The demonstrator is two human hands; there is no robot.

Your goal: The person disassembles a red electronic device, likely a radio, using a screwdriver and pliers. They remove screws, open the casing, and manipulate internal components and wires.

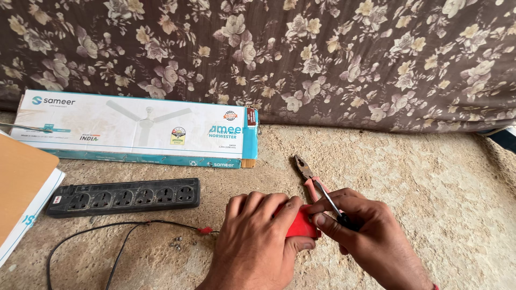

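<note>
My left hand [258, 236] is closed over a small red block-shaped part [301, 223] on the floor, covering most of it. My right hand [365, 231] grips a thin screwdriver [328, 200] with a dark handle, its shaft slanting up to the left over the red part. Red-handled pliers [305, 171] lie just behind the hands, jaws pointing away. A thin black wire with a red end [204, 230] runs in from the left and reaches my left hand.
A black multi-socket power strip [123, 196] lies to the left. Behind it rests a long white and teal ceiling-fan box [134, 129]. A floral mattress [322, 59] stands along the back. Cardboard [19, 188] sits at far left. Small screws [176, 244] lie on the rough floor [430, 182].
</note>
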